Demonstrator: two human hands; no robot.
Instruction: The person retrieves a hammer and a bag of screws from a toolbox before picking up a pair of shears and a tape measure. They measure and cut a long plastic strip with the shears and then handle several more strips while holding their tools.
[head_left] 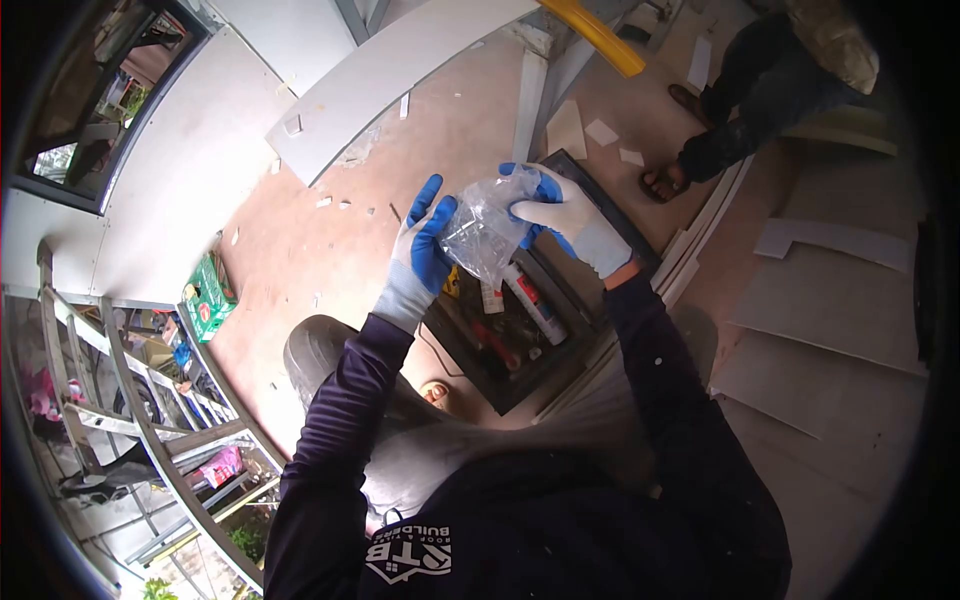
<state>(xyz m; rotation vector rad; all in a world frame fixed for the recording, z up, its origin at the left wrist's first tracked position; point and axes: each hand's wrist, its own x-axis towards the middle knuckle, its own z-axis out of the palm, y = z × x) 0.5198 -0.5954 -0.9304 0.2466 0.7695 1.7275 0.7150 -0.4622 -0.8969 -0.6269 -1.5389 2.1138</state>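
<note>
A clear plastic bag [485, 225] hangs between my gloved hands, above a black open toolbox [470, 375]. My left hand [424, 245], in a white and blue glove, holds the bag's left side, with one finger extended. On the other side, my right hand [565, 215] grips the bag's upper right part between thumb and fingers. Some small items seem to be inside the bag, too unclear to name. Below it in the toolbox lie a white and red tube [535, 303] and a red-handled tool [495, 345].
Another person [745, 90] stands at the upper right. A metal ladder [150, 410] is at the left, near a green box [209, 298]. A yellow beam [595, 35] crosses the top. White board pieces [565, 130] and scraps lie on the floor.
</note>
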